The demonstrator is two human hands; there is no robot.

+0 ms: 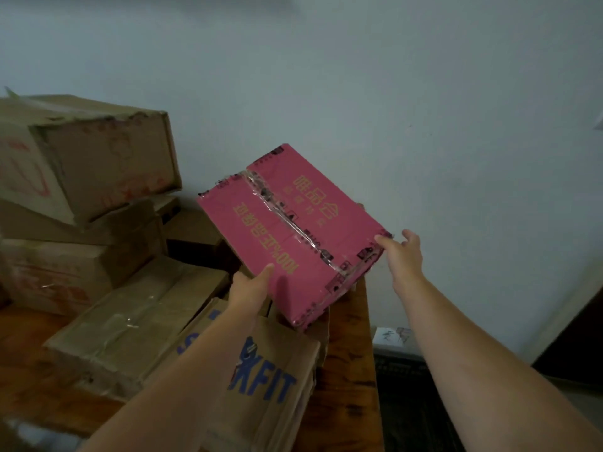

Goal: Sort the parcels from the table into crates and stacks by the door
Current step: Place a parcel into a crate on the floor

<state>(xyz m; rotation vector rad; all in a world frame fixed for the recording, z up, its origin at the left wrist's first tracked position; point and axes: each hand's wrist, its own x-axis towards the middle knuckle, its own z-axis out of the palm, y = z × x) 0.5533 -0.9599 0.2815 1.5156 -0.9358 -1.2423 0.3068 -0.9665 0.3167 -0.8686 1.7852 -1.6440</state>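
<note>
Head view, the only one: the pink parcel (261, 223) is off the pile and tilted, its near corner low over the wooden table (355, 321) edge. The left hand (249, 288) grips the near edge, thumb on top and fingers hidden beneath. The right hand (404, 256) pinches only the far right corner, thumb on the taped face.

That corner hold looks thin. If the parcel is heavy or its load shifts, it could twist out and drop past the table edge to the floor. The glossy tape under the thumb may also slip. Swinging it low risks clipping the FIT-lettered carton (270, 386), and the leaning brown carton stack (98, 164) could be jarred.
</note>
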